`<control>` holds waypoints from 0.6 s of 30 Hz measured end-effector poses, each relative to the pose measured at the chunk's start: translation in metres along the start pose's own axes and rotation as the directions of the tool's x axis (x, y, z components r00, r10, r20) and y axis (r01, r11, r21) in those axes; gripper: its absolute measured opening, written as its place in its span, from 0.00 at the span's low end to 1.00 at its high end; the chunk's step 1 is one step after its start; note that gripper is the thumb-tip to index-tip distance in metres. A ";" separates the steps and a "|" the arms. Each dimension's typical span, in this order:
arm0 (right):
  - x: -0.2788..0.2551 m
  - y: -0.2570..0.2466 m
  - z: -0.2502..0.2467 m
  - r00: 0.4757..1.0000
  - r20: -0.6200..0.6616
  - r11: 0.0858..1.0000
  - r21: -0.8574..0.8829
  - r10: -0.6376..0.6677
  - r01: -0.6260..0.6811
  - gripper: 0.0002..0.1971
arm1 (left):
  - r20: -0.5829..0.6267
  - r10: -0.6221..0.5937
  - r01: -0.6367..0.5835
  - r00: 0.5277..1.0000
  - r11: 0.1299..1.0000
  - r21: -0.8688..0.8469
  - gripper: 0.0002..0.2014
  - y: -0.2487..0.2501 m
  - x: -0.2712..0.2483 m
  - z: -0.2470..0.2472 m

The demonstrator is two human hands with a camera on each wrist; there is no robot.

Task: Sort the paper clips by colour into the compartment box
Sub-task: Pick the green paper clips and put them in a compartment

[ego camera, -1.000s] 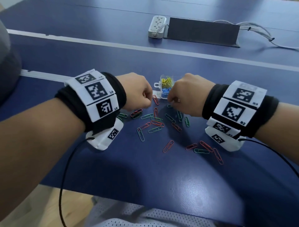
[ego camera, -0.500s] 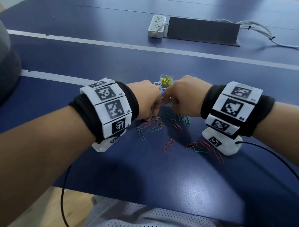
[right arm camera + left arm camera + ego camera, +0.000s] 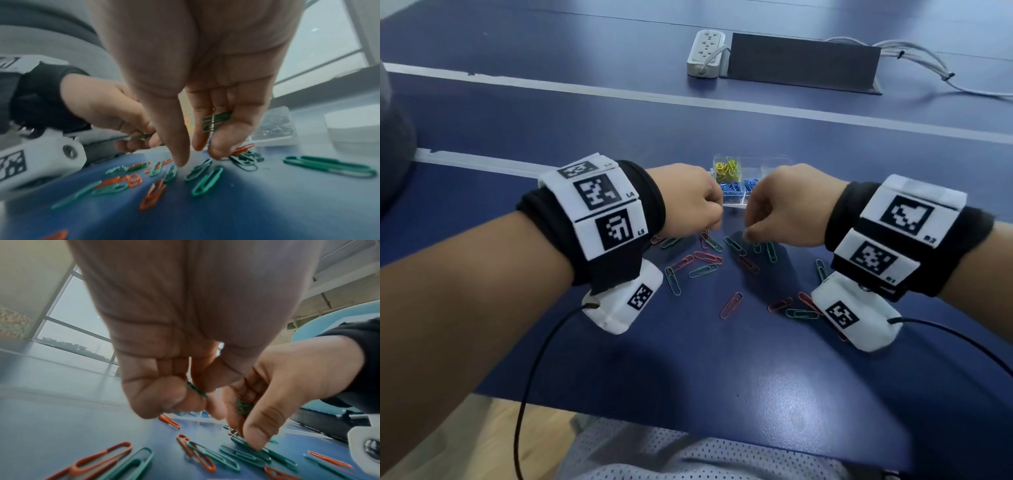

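A clear compartment box (image 3: 770,163) stands beyond my hands, with yellow clips (image 3: 727,169) in one cell and blue clips (image 3: 738,188) in another. Loose green clips (image 3: 702,270) and red clips (image 3: 731,305) lie scattered on the blue table (image 3: 722,370). My left hand (image 3: 714,228) hovers over the pile and pinches one green clip (image 3: 197,391) between thumb and fingers. My right hand (image 3: 748,233) keeps several green clips (image 3: 216,120) under its curled fingers, while its thumb tip (image 3: 257,446) touches a green clip (image 3: 275,456) on the table.
A white power strip (image 3: 705,51), a dark panel (image 3: 801,63) and grey cables (image 3: 921,65) lie at the far side. A grey rounded object (image 3: 393,154) sits at the left edge. The table's near edge runs just below my forearms.
My left hand has moved right and down onto the clip pile and now pinches a green clip. The right hand has stayed about where it was, and more of the box shows between the hands.
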State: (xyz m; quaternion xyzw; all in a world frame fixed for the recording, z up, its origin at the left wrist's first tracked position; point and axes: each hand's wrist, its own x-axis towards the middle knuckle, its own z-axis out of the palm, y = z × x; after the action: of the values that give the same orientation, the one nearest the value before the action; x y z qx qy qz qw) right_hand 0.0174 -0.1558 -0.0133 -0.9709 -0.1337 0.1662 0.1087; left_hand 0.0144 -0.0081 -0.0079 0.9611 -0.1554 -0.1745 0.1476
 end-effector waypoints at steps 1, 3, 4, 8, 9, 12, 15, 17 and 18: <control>-0.001 -0.002 0.001 1.000 -0.002 0.999 -0.041 -0.017 0.017 0.04 | 0.004 0.001 -0.001 1.000 1.000 0.012 0.10 0.000 0.001 0.001; -0.002 -0.005 0.004 0.999 -0.014 0.996 -0.081 -0.041 0.040 0.05 | 0.016 0.021 -0.022 1.000 0.999 0.050 0.08 -0.001 0.003 0.003; -0.003 -0.006 0.005 0.999 -0.021 0.995 -0.085 -0.050 0.048 0.04 | 0.023 0.037 -0.039 0.999 0.997 0.073 0.08 -0.001 0.004 0.004; -0.003 -0.010 0.006 0.998 -0.008 0.996 -0.071 -0.055 0.055 0.05 | 0.073 0.090 -0.104 0.993 0.971 0.214 0.13 0.004 0.006 0.004; -0.003 -0.011 0.007 0.998 -0.007 0.995 -0.080 -0.058 0.057 0.05 | 0.081 0.103 -0.120 0.991 0.962 0.244 0.13 0.006 0.007 0.004; -0.004 -0.011 0.007 0.997 -0.006 0.993 -0.089 -0.073 0.072 0.07 | 0.075 0.133 -0.150 0.988 0.946 0.287 0.11 0.008 0.008 0.004; -0.004 -0.011 0.006 0.996 -0.014 0.993 -0.070 -0.092 0.091 0.10 | 0.064 0.143 -0.155 0.988 0.943 0.295 0.10 0.008 0.008 0.005; -0.004 -0.012 0.008 0.995 -0.016 0.993 -0.063 -0.100 0.099 0.12 | 0.064 0.143 -0.155 0.988 0.948 0.279 0.10 0.007 0.007 0.006; -0.004 -0.012 0.009 0.995 -0.019 0.994 -0.055 -0.097 0.096 0.12 | 0.060 0.140 -0.151 0.988 0.953 0.262 0.09 0.006 0.007 0.005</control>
State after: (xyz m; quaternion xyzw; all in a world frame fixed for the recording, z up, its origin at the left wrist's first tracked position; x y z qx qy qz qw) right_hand 0.0076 -0.1440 -0.0167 -0.9676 -0.1837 0.1466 0.0918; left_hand 0.0172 -0.0168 -0.0126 0.9544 -0.2507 -0.1600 0.0265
